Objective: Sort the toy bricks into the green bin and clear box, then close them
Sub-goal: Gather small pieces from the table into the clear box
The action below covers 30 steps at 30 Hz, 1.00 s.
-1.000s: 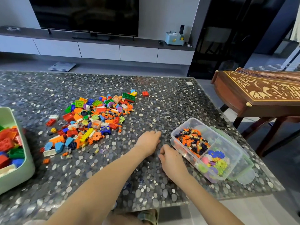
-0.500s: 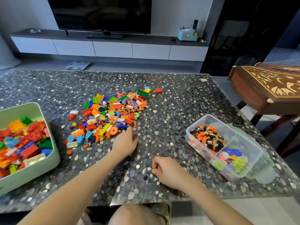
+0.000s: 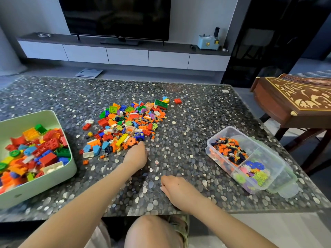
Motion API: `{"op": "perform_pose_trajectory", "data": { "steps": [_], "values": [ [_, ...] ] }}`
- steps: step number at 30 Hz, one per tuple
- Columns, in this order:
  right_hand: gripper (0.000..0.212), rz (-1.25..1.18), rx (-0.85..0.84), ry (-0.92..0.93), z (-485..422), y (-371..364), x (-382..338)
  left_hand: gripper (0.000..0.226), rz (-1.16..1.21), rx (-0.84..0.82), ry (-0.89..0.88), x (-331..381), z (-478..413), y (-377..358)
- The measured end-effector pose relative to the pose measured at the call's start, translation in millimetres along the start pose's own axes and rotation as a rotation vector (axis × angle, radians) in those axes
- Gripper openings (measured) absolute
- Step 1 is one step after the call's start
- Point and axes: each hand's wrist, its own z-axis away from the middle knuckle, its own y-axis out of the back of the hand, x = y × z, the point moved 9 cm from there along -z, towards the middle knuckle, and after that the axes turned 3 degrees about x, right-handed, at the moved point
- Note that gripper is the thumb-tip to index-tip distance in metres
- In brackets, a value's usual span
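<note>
- The loose bricks [image 3: 129, 126] lie in a heap in the middle of the table [image 3: 197, 108]. They sit between the green bin [image 3: 53, 115] on the left and the clear box [image 3: 231, 129] on the right, and both containers stand open.
- The left hand [image 3: 136, 156] reaches to the near edge of the heap, with its tips at a blue brick [image 3: 139, 136]. The back of the hand hides the fingers, so I cannot tell whether it is pinching a piece.
- The right hand [image 3: 179, 190] rests on the table near the front edge, apart from the left hand. Its fingers are curled under, and I cannot tell whether they hold anything.
- The bricks look like hard plastic, so they are probably light, stiff and not fragile. They are likely smooth enough to skid on the glossy top.
- The bigger bricks are best pinched across two opposite side walls.
- The tiny bits would probably slip from a pinch. Sweeping them into a cupped palm seems safer.
- The clear box has thin walls that may flex, so it is better steadied by its rim. Its lid [image 3: 286, 183] lies at its near right side.
- The green bin already holds larger bricks, and no lid for it shows.
</note>
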Motion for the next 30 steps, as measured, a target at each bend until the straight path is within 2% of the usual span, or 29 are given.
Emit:
{"op": "perform_pose_trajectory", "data": {
  "steps": [4, 7, 10, 12, 15, 18, 21, 24, 26, 28, 30],
  "values": [
    [0.019, 0.059, -0.021, 0.120, 3, 1, -6, 0.020, 0.244, -0.004, 0.031, 12, 1, 16],
    [0.016, 0.030, -0.031, 0.137, 6, 5, -6, 0.016, 0.449, -0.026, 0.033, 36, 0, 25],
    [0.014, -0.071, 0.028, 0.038, 7, 18, 9, 0.016, 0.702, -0.113, 0.028, 65, 4, 27],
    [0.015, -0.197, 0.206, -0.146, 15, 51, 47, 0.015, 0.774, -0.155, -0.015, 91, 7, 25],
    [0.016, -0.230, 0.496, -0.437, 46, 107, 124, 0.016, 0.821, -0.225, -0.112, 141, 15, 17],
    [0.012, -0.182, 0.612, -0.608, 64, 136, 177, 0.018, 0.831, -0.280, -0.207, 190, 23, 7],
    [0.014, -0.100, 0.541, -0.627, 56, 137, 200, 0.012, 0.746, -0.268, -0.284, 225, 25, 1],
    [0.019, 0.070, 0.468, -0.644, 48, 143, 211, 0.029, 0.557, -0.254, -0.380, 242, 25, 3],
    [0.026, 0.098, 0.543, -0.680, 49, 154, 212, 0.031, 0.488, -0.248, -0.408, 241, 22, 7],
    [0.031, 0.064, 0.675, -0.685, 50, 166, 205, 0.027, 0.517, -0.228, -0.393, 231, 16, 12],
    [0.030, -0.006, 0.806, -0.624, 44, 173, 186, 0.021, 0.554, -0.098, -0.356, 210, 6, 24]
  ]
}}
